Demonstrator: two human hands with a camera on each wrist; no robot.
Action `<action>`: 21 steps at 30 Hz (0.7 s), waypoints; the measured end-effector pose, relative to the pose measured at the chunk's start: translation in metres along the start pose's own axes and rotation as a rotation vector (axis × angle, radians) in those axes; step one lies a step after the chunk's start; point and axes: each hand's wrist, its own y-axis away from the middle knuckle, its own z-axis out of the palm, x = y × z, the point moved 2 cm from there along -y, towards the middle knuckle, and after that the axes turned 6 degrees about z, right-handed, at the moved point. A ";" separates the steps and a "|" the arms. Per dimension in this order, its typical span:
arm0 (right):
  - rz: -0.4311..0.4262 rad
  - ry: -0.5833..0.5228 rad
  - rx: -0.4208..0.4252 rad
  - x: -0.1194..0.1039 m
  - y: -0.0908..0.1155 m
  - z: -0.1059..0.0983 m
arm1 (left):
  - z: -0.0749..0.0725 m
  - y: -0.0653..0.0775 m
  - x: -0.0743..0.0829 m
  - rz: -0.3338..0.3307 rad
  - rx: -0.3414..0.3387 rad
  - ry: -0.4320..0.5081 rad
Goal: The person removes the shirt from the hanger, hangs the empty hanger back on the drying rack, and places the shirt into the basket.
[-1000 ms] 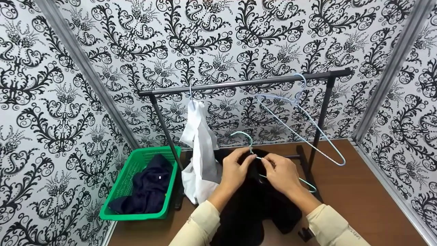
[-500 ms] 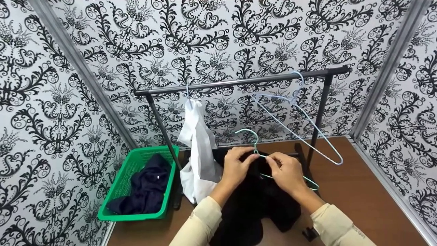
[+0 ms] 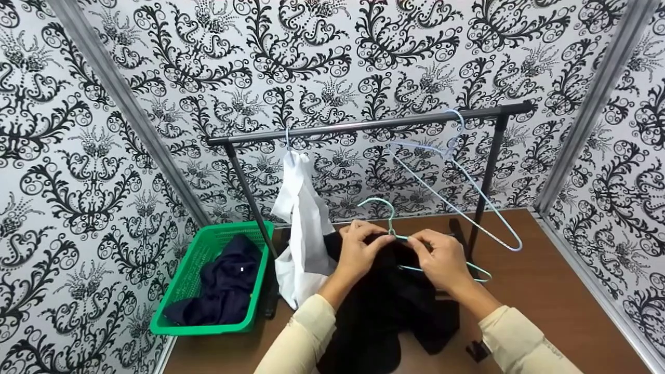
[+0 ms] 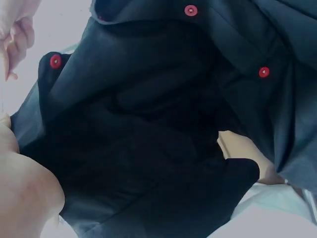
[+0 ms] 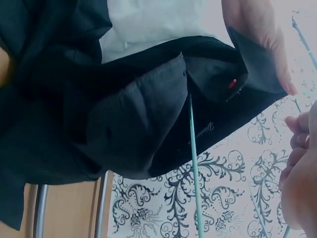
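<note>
A black shirt (image 3: pixel 374 317) with red buttons (image 4: pixel 190 10) hangs in front of me, partly over a mint-green clothes hanger (image 3: pixel 393 212). My left hand (image 3: pixel 358 249) pinches the shirt's collar edge close to the base of the hook. Just right of it, my right hand (image 3: pixel 441 259) pinches the hanger's upper wire between thumb and fingers. One side of the hanger lies inside the shirt. Its other end sticks out beyond my right hand. In the right wrist view, the green lower bar (image 5: pixel 194 148) runs into the opening of the shirt (image 5: pixel 133 114).
A dark clothes rack (image 3: pixel 363 126) stands across the brown table (image 3: pixel 545 291). On its rail hang a white garment (image 3: pixel 301 218) at the left and a bare pale-blue hanger (image 3: pixel 480 195) at the right. A green basket (image 3: pixel 156 324) with dark navy clothing (image 3: pixel 228 285) stands at the left.
The green hanger has shifted slightly right, and its free end has risen a little. My right hand has moved right with it. My left hand stays by the hook.
</note>
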 end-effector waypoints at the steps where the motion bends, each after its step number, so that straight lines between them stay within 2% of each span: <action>1: 0.001 -0.006 -0.005 0.001 -0.001 0.000 | -0.001 0.000 -0.002 -0.014 0.001 0.014; 4: 0.003 -0.024 -0.010 0.005 -0.006 -0.001 | -0.003 0.000 -0.010 -0.045 0.018 0.037; 7: 0.005 -0.034 -0.015 0.008 -0.010 -0.003 | -0.006 0.001 -0.018 -0.047 0.046 0.051; 15: 0.028 -0.062 -0.040 0.019 -0.014 -0.011 | -0.013 0.003 -0.031 0.038 0.139 0.122; 17: 0.026 -0.066 -0.043 0.021 -0.016 -0.014 | -0.015 0.004 -0.033 0.021 0.155 0.120; 21: 0.020 -0.068 -0.048 0.025 -0.019 -0.020 | -0.018 0.006 -0.038 -0.061 0.147 0.122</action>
